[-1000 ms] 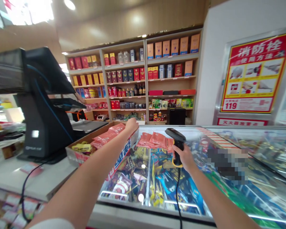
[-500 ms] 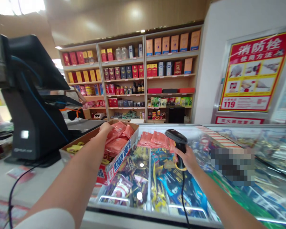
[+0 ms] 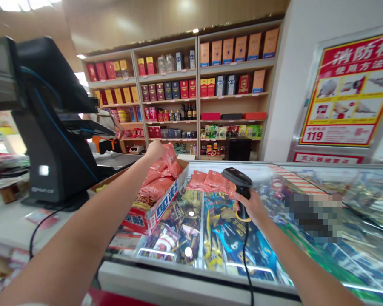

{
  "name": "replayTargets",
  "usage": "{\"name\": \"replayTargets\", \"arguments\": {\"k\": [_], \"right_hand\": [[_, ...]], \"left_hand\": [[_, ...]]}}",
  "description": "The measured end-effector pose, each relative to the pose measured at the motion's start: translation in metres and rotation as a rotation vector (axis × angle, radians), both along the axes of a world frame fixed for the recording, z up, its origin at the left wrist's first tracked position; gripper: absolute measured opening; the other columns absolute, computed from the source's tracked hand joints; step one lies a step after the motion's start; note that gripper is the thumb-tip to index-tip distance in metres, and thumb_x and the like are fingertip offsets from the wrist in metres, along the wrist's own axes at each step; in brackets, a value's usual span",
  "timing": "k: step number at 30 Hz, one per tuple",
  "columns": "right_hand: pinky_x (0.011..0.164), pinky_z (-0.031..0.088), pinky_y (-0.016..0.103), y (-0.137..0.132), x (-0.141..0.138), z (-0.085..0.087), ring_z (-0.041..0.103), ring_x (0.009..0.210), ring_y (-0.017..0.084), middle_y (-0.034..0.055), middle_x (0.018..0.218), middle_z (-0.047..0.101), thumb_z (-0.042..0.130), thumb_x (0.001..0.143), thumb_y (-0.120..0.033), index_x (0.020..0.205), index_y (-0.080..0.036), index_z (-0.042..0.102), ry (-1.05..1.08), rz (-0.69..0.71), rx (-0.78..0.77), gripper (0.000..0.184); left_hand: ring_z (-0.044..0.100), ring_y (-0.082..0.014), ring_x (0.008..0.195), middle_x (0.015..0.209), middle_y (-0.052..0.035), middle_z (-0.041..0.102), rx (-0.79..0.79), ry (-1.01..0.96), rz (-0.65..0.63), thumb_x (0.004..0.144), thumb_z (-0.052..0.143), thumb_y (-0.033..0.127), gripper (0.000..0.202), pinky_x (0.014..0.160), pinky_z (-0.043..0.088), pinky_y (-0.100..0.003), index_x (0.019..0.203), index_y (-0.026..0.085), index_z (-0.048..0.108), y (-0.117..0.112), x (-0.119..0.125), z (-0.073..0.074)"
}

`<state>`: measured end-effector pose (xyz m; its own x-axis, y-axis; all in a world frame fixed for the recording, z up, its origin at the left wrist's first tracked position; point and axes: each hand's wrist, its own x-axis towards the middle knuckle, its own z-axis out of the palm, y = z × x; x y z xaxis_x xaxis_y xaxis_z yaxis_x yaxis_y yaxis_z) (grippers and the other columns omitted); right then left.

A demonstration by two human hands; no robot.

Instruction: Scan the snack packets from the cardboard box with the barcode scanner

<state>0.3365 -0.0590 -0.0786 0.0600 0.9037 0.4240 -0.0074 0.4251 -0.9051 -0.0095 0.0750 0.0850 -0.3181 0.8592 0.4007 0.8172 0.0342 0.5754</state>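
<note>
My left hand (image 3: pixel 155 149) is closed on an orange-red snack packet (image 3: pixel 170 154), lifted at the far end of a cardboard box (image 3: pixel 166 203). More packets of the same colour (image 3: pixel 156 187) fill that box, with some yellow-brown ones lower down. In my right hand (image 3: pixel 249 203) is a black barcode scanner (image 3: pixel 239 177), held upright by its handle, its cable hanging toward me. Just left of the scanner several orange-red packets (image 3: pixel 210 182) lie on the glass top of a chest freezer (image 3: pixel 200 238).
A black checkout terminal (image 3: pixel 54 127) stands on the white counter (image 3: pixel 6 225) at left. Bagged goods show through the freezer glass. Shelves of boxes and bottles (image 3: pixel 169 97) line the back, where a person (image 3: pixel 107 123) stands. A red sign (image 3: pixel 347 89) hangs at right.
My left hand has risen from inside the box, bringing a packet up with it. The scanner stays in my right hand at nearly the same spot. The view has shifted slightly.
</note>
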Motion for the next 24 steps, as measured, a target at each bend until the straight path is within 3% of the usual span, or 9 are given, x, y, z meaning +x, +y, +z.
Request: {"name": "replayTargets", "arguments": {"k": [2,4,8,11,14,17,24], "right_hand": [[0.042,0.045,0.028,0.0,-0.001,0.0,0.051,0.039,0.013,-0.005,0.052,0.055,0.076,0.07,-0.043,0.074,-0.022,0.053,0.007,0.015,-0.004,0.032],[0.041,0.045,0.028,0.001,-0.001,0.0,0.051,0.039,0.013,-0.0046,0.051,0.055,0.076,0.069,-0.045,0.074,-0.022,0.053,0.005,0.028,-0.005,0.033],[0.04,0.043,0.028,0.006,0.0,-0.002,0.049,0.037,0.013,-0.004,0.048,0.055,0.076,0.067,-0.049,0.072,-0.021,0.055,-0.007,0.058,0.024,0.035],[0.041,0.043,0.027,0.008,0.004,-0.002,0.049,0.038,0.012,-0.0035,0.049,0.056,0.074,0.069,-0.049,0.072,-0.02,0.055,-0.032,0.117,0.026,0.035],[0.042,0.043,0.027,0.004,0.007,0.002,0.05,0.038,0.012,-0.0033,0.049,0.056,0.073,0.071,-0.048,0.074,-0.019,0.056,-0.113,0.234,-0.014,0.034],[0.042,0.039,0.025,-0.003,0.006,0.007,0.049,0.037,0.012,-0.0039,0.047,0.057,0.074,0.071,-0.044,0.084,-0.017,0.059,-0.25,0.35,-0.086,0.033],[0.043,0.038,0.024,-0.016,-0.002,0.013,0.049,0.039,0.012,-0.0066,0.048,0.056,0.075,0.068,-0.038,0.084,-0.019,0.056,-0.397,0.366,-0.208,0.031]], "left_hand": [[0.063,-0.0187,0.064,0.076,-0.0048,0.065,0.068,-0.096,-0.086,0.083,0.057,0.017,0.016,0.06,0.051,-0.029,0.096,0.012,0.061,-0.025,0.016,-0.002],[0.06,-0.0157,0.063,0.072,-0.0009,0.06,0.137,-0.181,-0.16,0.083,0.056,0.017,0.008,0.061,0.05,-0.027,0.089,0.014,0.059,-0.048,0.035,-0.018],[0.054,-0.0134,0.069,0.068,0.0019,0.054,0.344,-0.272,-0.303,0.081,0.055,0.017,0.011,0.068,0.046,-0.025,0.072,0.018,0.05,-0.074,0.076,-0.085],[0.051,-0.0124,0.066,0.067,0.003,0.052,0.407,-0.445,-0.444,0.081,0.053,0.017,0.01,0.066,0.042,-0.023,0.072,0.019,0.049,-0.073,0.099,-0.14],[0.049,-0.012,0.063,0.064,0.0037,0.051,0.372,-0.573,-0.495,0.08,0.053,0.017,0.009,0.064,0.04,-0.023,0.073,0.019,0.05,-0.064,0.105,-0.177],[0.05,-0.0123,0.063,0.065,0.0034,0.052,0.359,-0.652,-0.458,0.08,0.054,0.018,0.008,0.063,0.041,-0.023,0.073,0.019,0.05,-0.054,0.098,-0.191],[0.053,-0.0136,0.065,0.066,0.0028,0.052,0.353,-0.719,-0.409,0.08,0.058,0.028,0.013,0.062,0.044,-0.024,0.075,0.02,0.049,-0.051,0.087,-0.191]]}}
